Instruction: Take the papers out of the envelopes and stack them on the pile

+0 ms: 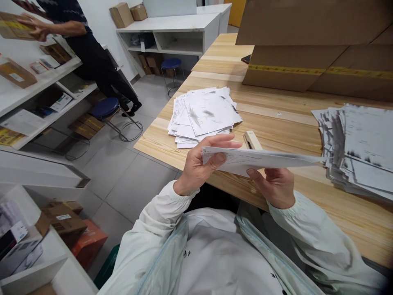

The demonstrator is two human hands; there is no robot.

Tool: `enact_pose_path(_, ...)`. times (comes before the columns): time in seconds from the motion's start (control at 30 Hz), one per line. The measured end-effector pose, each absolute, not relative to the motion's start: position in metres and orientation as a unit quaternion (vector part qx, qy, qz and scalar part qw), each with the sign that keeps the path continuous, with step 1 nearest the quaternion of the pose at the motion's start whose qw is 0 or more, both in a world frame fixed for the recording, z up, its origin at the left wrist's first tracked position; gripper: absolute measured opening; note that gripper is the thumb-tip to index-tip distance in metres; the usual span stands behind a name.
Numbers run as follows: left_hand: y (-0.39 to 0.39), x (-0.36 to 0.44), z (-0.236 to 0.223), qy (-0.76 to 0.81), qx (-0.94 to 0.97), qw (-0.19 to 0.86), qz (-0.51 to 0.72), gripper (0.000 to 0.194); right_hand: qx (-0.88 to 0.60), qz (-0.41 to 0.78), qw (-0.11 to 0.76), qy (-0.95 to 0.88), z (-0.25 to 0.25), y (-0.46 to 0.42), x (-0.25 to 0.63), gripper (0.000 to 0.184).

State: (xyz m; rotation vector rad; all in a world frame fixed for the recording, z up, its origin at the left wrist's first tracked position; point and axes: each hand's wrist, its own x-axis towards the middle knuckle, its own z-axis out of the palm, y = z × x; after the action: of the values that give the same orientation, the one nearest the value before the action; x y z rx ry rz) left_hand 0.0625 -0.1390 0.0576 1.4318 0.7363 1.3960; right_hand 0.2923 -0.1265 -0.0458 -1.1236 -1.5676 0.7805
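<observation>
A: How's this paper (239, 159) gripped, above the surface's (276, 119) near edge?
B: The left hand (199, 164) clamps its left end between thumb and fingers; the right hand (276, 186) pinches its lower edge. Light, level grips should avoid creases.
A: And room?
B: Left pile (211, 112) near the surface's left edge, then pale block (253, 139), bare wood, right stack (368, 139). Whether the paper's tip touches that stack, I can't tell.

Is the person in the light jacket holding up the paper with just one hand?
No, the left hand and the right hand are both holding the paper.
</observation>
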Motion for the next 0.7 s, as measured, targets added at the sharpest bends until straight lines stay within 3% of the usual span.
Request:
enact_pose_path(0.3,-0.137,0.062,0.052,0.292,0.601,0.47,0.577,0.04,-0.44,0.301,0.526,-0.663,-0.041,-0.126,0.286,0.039)
enact_pose_path(0.43,-0.137,0.064,0.053,0.329,0.607,0.424,0.586,0.038,-0.475,0.259,0.549,-0.637,-0.034,-0.132,0.281,0.024)
enact_pose_path(0.53,-0.148,0.072,0.053,0.355,0.581,0.402,0.612,0.053,-0.518,0.244,0.571,-0.589,-0.019,-0.144,0.284,0.021)
enact_pose_path(0.63,-0.169,0.085,0.041,0.402,0.546,0.406,0.613,0.07,-0.554,0.301,0.53,-0.567,0.003,-0.16,0.302,0.023)
enact_pose_path(0.7,-0.184,0.094,0.028,0.439,0.547,0.415,0.58,0.068,-0.57,0.408,0.453,-0.551,0.015,-0.17,0.321,0.023)
